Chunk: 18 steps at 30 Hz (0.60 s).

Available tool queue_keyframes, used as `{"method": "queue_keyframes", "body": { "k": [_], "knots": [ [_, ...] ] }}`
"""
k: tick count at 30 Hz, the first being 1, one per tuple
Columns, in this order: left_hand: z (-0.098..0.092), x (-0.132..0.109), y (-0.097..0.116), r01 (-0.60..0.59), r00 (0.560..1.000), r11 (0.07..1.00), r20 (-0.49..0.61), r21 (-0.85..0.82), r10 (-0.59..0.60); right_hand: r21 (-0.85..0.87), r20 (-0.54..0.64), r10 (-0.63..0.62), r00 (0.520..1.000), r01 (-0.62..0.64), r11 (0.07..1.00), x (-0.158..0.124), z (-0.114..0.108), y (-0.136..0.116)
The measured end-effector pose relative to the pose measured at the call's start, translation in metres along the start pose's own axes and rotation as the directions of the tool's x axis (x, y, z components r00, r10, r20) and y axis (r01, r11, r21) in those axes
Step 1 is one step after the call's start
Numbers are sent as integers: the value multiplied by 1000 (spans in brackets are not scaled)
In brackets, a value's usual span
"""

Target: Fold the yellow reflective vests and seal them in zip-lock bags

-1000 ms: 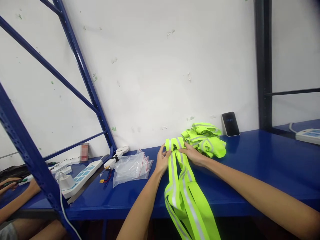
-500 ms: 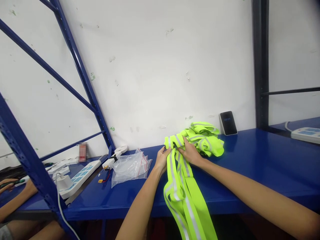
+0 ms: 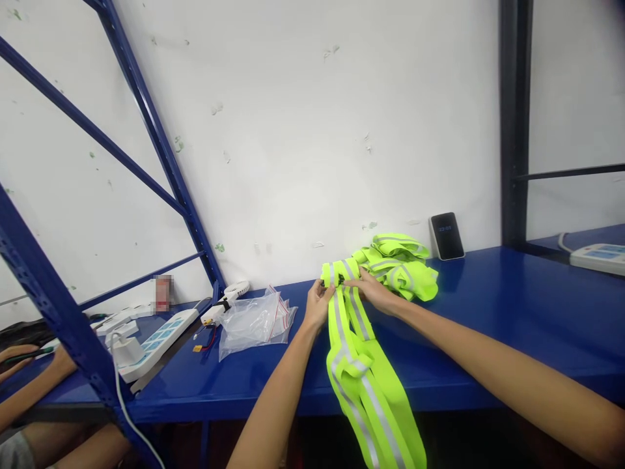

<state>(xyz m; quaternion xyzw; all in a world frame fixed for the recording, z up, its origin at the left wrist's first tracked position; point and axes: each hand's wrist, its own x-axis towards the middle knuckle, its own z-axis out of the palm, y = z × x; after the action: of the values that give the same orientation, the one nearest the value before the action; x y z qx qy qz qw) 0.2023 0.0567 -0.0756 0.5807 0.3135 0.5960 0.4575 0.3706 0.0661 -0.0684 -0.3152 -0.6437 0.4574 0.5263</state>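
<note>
Head view is all I've got. Left hand (image 3: pixel 319 305) pinches the near side of a lime reflective strap (image 3: pixel 378 410), thumb over fingers; right hand (image 3: pixel 375 290) pinches the same end from the other side. Strap's top end sits doubled between them on the blue table (image 3: pixel 488 319); from there two bands run toward me, cross the front edge and leave frame at the bottom. There's a small black piece (image 3: pixel 340 279) between the fingertips, maybe a buckle; too small and half covered, so I can't say whether it's fastened. Progress, my read: partway. Done: top end gathered and held in both hands. Left: the long run hangs loose with a curled loop midway, nothing neat there. Second lot of the same stuff, a crumpled lime pile (image 3: pixel 413 280), lies just behind the right hand, no hand working it. Clear plastic bags (image 3: pixel 251 322) lie flat left of the left hand, apart from it, with no lime material visible in them. Black-faced device (image 3: pixel 448 236) leans on the wall past the pile.
</note>
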Motion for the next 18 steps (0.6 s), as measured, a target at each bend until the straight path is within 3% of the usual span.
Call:
{"method": "queue_keyframes", "body": {
  "k": [3,5,8,11,14,18],
  "knots": [
    [-1,0,0,34,999,999,21,2,-34,81,9,131,991,-132,988,2,-6,2],
    [0,-1,-1,58,997,998,57,-22,-56,38,-42,130,991,-129,991,3,-9,4],
    [4,-2,-5,94,994,994,67,-55,-91,-139,-109,-16,994,1,990,4,-12,7],
    [9,-5,-4,237,969,959,103,-157,-222,-281,-92,-201,975,168,945,6,-13,13],
    [15,-10,5,387,917,873,220,-297,-332,-310,-106,-295,950,250,917,7,-11,17],
    [16,-12,13,466,879,797,306,-384,-366,-318,-65,-372,926,335,887,2,-6,13]
  ]
}}
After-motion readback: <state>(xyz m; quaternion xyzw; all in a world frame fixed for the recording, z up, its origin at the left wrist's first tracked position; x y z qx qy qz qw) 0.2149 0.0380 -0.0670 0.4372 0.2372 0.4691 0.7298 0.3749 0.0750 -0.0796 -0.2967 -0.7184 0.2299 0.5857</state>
